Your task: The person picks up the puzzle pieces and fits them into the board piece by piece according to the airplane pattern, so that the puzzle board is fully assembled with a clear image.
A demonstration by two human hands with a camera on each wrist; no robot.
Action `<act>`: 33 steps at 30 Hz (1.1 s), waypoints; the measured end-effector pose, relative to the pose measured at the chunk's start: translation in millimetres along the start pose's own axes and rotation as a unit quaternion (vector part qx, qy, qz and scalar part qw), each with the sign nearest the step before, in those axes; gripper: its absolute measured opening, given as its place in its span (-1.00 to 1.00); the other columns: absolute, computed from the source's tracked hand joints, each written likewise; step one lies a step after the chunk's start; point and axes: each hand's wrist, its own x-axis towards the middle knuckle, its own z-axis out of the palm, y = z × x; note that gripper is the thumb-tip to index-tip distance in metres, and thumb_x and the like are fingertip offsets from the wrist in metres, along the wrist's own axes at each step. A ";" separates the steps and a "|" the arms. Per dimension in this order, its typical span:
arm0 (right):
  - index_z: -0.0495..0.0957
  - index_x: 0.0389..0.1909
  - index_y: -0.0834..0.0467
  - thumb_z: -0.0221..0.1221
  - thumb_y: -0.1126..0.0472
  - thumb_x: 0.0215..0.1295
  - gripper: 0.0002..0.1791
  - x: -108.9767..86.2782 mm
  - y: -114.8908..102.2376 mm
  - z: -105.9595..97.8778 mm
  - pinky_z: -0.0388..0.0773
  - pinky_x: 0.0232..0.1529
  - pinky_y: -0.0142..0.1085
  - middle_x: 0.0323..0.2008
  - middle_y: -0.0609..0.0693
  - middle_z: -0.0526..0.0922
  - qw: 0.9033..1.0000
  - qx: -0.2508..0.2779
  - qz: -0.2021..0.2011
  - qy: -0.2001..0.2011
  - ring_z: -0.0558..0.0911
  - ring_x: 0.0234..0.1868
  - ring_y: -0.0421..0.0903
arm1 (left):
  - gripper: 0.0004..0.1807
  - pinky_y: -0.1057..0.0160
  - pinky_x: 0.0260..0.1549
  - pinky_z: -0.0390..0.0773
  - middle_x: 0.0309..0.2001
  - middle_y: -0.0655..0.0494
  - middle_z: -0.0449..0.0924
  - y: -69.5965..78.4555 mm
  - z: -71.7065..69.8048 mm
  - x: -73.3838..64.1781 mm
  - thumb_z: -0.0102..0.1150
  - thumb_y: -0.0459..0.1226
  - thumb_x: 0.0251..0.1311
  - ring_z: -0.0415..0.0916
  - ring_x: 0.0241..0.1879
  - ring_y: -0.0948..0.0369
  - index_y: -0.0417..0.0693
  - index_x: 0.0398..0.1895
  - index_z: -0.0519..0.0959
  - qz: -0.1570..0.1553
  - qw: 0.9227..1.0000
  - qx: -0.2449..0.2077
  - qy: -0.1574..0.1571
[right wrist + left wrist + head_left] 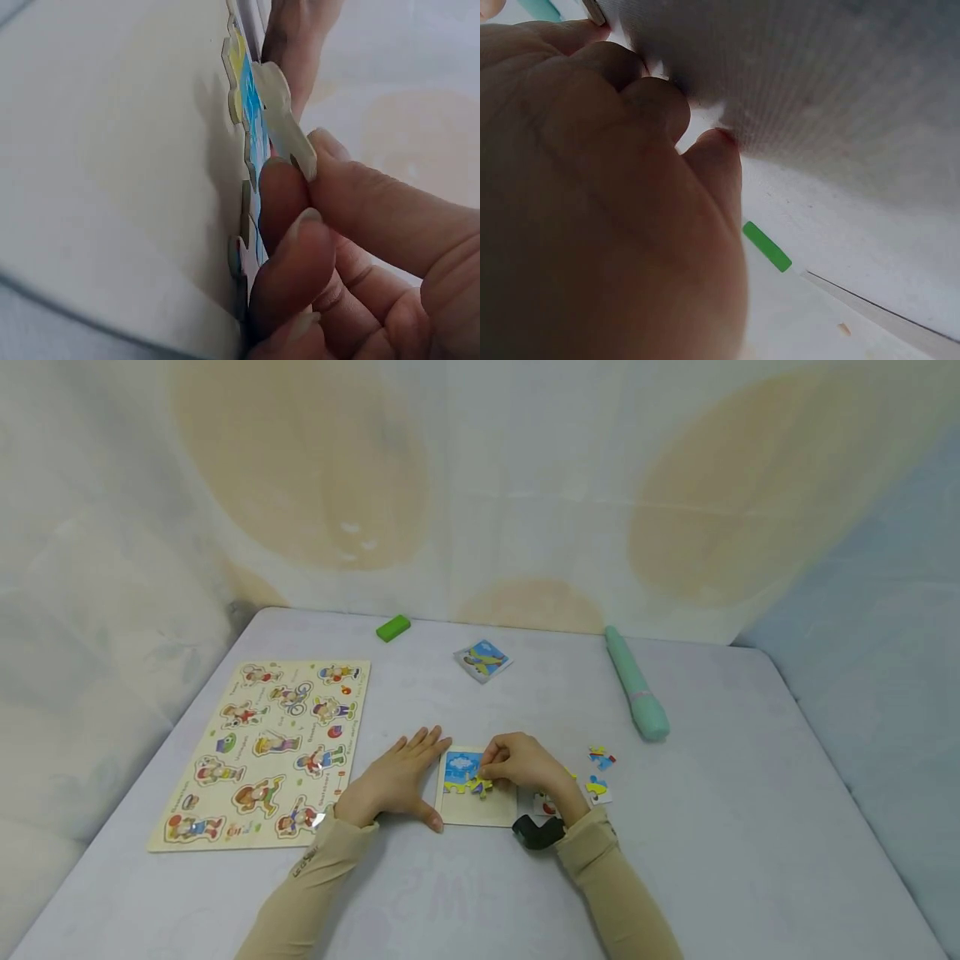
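A small square puzzle board (476,815) lies before the person, with joined blue-and-yellow jigsaw pieces (460,767) in its upper left part. Fingers spread, the left hand (401,781) rests at the board's left edge, its thumb by the lower left corner. Between thumb and index finger the right hand (528,766) pinches a jigsaw piece (283,120), tilted over the joined ones. In the head view that piece (480,787) is partly covered by the fingers. Loose jigsaw pieces (597,788) lie right of the board, some partly behind the right forearm.
To the left lies a large wooden picture board (281,743) with sports figures. Farther back are a green block (393,627) and a small picture card (483,660). A long, tapered teal object (637,689) lies at the back right. A black item (537,833) sits by the right wrist.
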 end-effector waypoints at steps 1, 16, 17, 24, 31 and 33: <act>0.57 -0.40 0.19 0.33 0.24 0.16 -0.87 0.0 -0.1 0.1 0.42 -0.54 -0.45 -0.57 -0.06 0.59 1.000 0.004 0.003 0.002 0.49 -0.57 -0.21 | 0.40 -0.14 0.50 -0.10 0.56 -0.13 -0.15 0.1 -0.1 0.1 0.56 0.19 -0.42 -0.24 0.55 -0.08 -0.13 0.52 0.03 0.000 1.000 -0.001 0.000; 0.51 -0.52 0.07 0.32 0.15 0.13 -0.82 -4.0 -14.8 16.1 0.24 -0.56 -0.40 -0.60 -0.12 0.51 0.984 -0.168 0.005 0.054 0.41 -0.58 -0.19 | 0.38 -0.14 0.50 -0.09 0.56 -0.12 -0.14 1.6 -0.6 1.3 0.57 0.18 -0.41 -0.23 0.56 -0.07 -0.11 0.52 0.03 0.001 1.000 0.000 0.001; 0.51 -0.52 0.06 0.31 0.14 0.13 -0.82 -4.3 -15.5 17.1 0.24 -0.55 -0.40 -0.59 -0.13 0.51 0.982 -0.178 0.008 0.058 0.41 -0.57 -0.18 | 0.38 -0.14 0.49 -0.09 0.56 -0.13 -0.13 1.6 -0.7 1.3 0.57 0.17 -0.41 -0.23 0.55 -0.08 -0.12 0.52 0.04 0.002 1.000 0.000 0.002; 0.52 -0.52 0.04 0.35 0.05 0.13 -0.78 -7.8 -15.0 21.3 0.28 -0.52 -0.36 -0.56 -0.12 0.55 0.975 -0.202 0.035 0.089 0.44 -0.52 -0.15 | 0.38 -0.15 0.49 -0.09 0.55 -0.15 -0.13 1.6 -0.7 0.8 0.57 0.17 -0.41 -0.22 0.55 -0.09 -0.14 0.52 0.04 0.008 1.000 -0.001 0.000; 0.55 -0.44 0.07 0.29 0.05 0.20 -0.81 -8.7 0.8 13.7 0.28 -0.54 -0.42 -0.61 -0.12 0.50 0.990 -0.127 -0.032 0.061 0.41 -0.58 -0.20 | 0.39 -0.15 0.49 -0.10 0.55 -0.15 -0.13 0.1 -0.8 0.3 0.57 0.17 -0.42 -0.22 0.55 -0.10 -0.14 0.52 0.04 0.003 1.000 -0.002 0.003; 0.59 -0.35 0.10 0.24 0.06 0.26 -0.83 -8.9 7.5 5.7 0.33 -0.52 -0.43 -0.58 -0.10 0.52 0.995 -0.080 -0.052 0.024 0.43 -0.56 -0.21 | 0.39 -0.15 0.49 -0.10 0.55 -0.14 -0.13 0.4 -0.3 0.4 0.57 0.17 -0.43 -0.23 0.55 -0.10 -0.13 0.52 0.04 0.002 1.000 -0.004 0.002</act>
